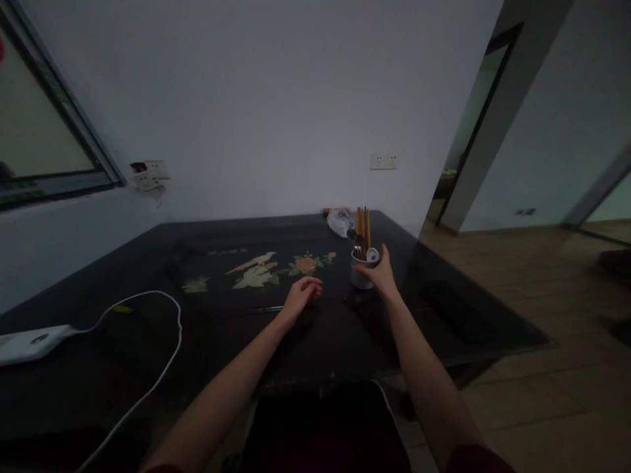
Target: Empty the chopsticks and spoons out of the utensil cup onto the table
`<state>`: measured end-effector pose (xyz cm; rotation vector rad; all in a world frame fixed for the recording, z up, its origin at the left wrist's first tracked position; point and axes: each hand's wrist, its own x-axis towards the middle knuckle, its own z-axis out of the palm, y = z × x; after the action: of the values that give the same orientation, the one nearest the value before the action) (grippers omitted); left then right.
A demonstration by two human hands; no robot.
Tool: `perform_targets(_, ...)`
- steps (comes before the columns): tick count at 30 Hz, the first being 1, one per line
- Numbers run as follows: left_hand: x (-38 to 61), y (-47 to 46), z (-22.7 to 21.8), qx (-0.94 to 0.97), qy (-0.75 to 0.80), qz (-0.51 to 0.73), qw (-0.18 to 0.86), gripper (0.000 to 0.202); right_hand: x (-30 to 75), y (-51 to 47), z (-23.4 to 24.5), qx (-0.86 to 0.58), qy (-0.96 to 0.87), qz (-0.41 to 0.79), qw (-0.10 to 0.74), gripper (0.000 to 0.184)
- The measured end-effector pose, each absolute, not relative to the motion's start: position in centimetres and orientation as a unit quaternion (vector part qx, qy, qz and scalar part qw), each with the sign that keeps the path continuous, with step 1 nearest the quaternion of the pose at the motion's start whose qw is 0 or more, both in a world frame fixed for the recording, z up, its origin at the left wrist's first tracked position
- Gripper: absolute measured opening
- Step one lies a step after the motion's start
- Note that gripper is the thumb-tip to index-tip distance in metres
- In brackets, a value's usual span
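The cup [361,281] of chopsticks [365,226] is held near its rim by the right hand [383,274]; the left hand [300,297] is seen half-open — loosely curled — over the table [335,351].

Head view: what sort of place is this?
Probably a home dining area: a dark table with a bird-and-flower design, a cup holding chopsticks, and a wall socket behind.

Dim grey light, wall [266,118] softly lit, black tabletop [221,328] deeply shadowed, wide-angle stretch toward edges
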<state>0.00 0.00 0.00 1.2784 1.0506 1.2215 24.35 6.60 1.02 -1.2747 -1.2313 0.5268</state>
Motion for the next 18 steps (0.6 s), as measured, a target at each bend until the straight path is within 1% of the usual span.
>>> perform_targets(4,-0.1,0.1,0.1,0.535,0.436,0.509,0.514,0.019,23.2,6.1,1.5,-0.551,-0.528,0.25,0.596,0.118)
perform_targets(11,-0.3,0.4,-0.3,0.56,0.432,0.509,0.49,0.021,19.4,4.3,1.9,-0.474,-0.586,0.281,0.594,0.104)
perform_targets(13,-0.3,0.7,-0.6,0.569,0.438,0.52,0.462,0.025,18.2,3.6,1.8,-0.454,-0.604,0.285,0.589,0.098)
perform_targets(15,-0.4,1.1,-0.9,0.581,0.439,0.538,0.424,0.034,17.2,3.1,1.5,-0.436,-0.616,0.292,0.588,0.093)
perform_targets(18,-0.5,1.4,-1.0,0.596,0.435,0.541,0.404,0.046,15.9,2.7,1.0,-0.401,-0.624,0.315,0.592,0.09)
